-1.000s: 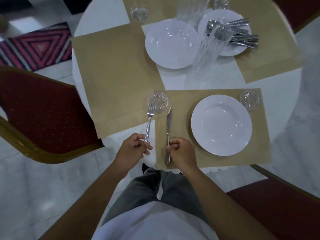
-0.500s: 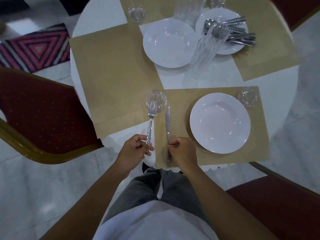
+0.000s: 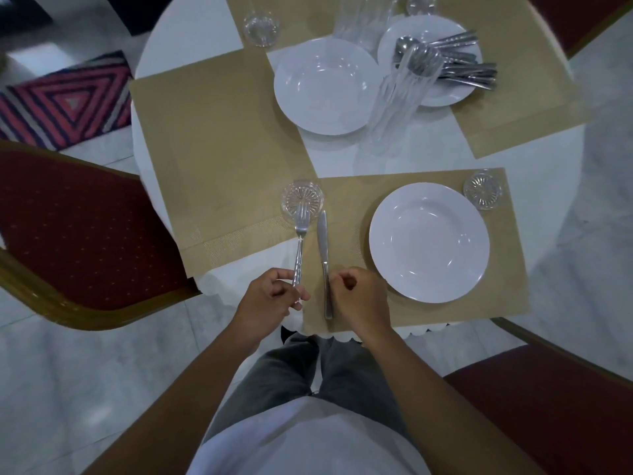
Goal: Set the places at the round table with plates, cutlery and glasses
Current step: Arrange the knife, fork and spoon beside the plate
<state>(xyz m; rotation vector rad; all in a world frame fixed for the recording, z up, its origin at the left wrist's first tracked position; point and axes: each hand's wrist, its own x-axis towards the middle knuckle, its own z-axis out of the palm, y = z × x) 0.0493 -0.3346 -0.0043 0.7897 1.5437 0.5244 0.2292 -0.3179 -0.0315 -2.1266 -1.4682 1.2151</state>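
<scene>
While both forearms reach forward from the lower edge of the view, nearly parallel, the left hand (image 3: 270,298) has its grip clamped on the lower handle of the fork (image 3: 300,241), with fingers and thumb curled round the metal. The fork points away from the person along the left edge of the near placemat (image 3: 346,217), and its tines overlap a short ribbed glass (image 3: 302,199) in the view. Whether it lies flat or is lifted is unclear.

The right hand (image 3: 359,299) sits just beside it, knuckles up and fingers curled into a loose fist. The knife (image 3: 322,241) lies flat on the placemat, parallel to the fork, its handle passing the fingertips — I cannot tell if that grip pinches the knife or merely sits beside it.

Right of the knife a white plate (image 3: 430,241) sits on the same placemat, with a second glass (image 3: 483,189) at the far right corner. Further across the bench (image 3: 191,36) are another plate (image 3: 325,85), stacked tall glasses (image 3: 397,97) and spare cutlery (image 3: 459,68).
</scene>
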